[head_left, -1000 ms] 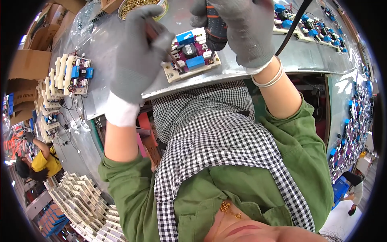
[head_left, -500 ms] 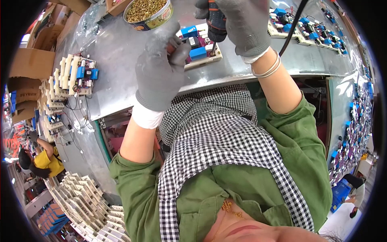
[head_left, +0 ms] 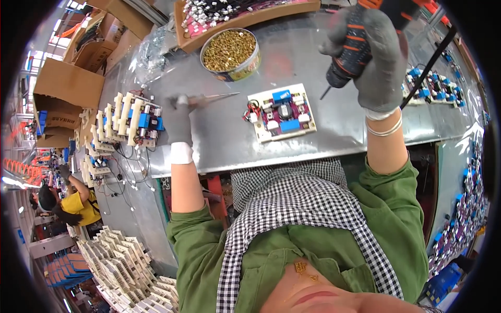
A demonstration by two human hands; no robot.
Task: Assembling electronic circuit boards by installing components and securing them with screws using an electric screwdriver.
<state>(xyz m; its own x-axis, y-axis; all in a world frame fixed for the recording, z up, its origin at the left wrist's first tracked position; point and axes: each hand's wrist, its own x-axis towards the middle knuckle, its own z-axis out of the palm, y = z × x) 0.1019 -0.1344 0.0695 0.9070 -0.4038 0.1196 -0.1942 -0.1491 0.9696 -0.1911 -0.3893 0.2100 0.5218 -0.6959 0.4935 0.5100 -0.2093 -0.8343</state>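
A purple circuit board with blue blocks lies on a cream plastic base in the middle of the metal table, untouched by either hand. My gloved right hand is wrapped round a black and orange power screwdriver, raised to the right of the board, its bit pointing down and left. My gloved left hand is left of the board. It is closed on a slim pointed metal tool, whose tip points right; its exact kind is unclear. Beyond the board stands a round tub of small brass-coloured screws.
Assembled boards on cream bases are stacked at left, with loose wires; more stand at right. A cardboard tray holds white connectors at the back. Cream bases pile at lower left. A person in yellow works at far left.
Both hands have left the board. The right lifted the screwdriver off it and moved right; the left moved away to the left with the pointed tool. The view has shifted too.
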